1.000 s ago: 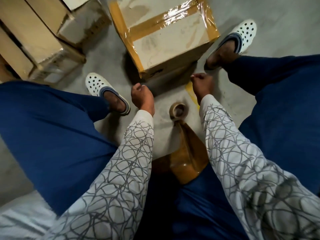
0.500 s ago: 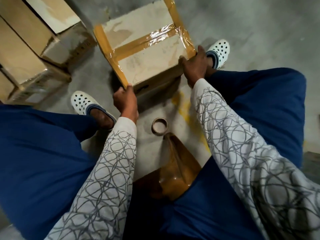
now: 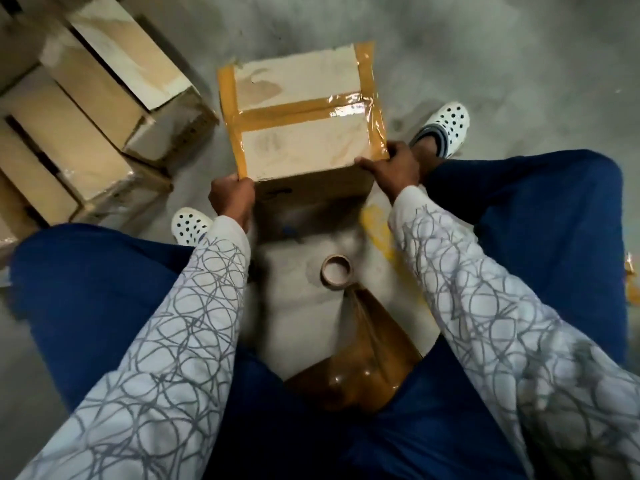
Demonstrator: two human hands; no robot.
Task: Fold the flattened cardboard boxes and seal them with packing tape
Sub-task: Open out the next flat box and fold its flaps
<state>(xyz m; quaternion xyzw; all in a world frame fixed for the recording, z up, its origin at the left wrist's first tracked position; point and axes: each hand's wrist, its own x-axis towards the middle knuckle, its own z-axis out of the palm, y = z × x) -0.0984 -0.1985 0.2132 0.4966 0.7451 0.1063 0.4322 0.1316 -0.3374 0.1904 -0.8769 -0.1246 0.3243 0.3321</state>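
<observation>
Left grip [image 3: 231, 199] and right grip [image 3: 394, 169] hold near corners of the taped box [image 3: 304, 133], fingers seemingly curled round edges; tape roll [image 3: 336, 270] lies apart on floor [image 3: 519, 64].

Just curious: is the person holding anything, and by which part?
Yes, the taped cardboard box: the left hand grips its near left corner, the right hand its near right corner. The tape roll lies unheld.
</observation>
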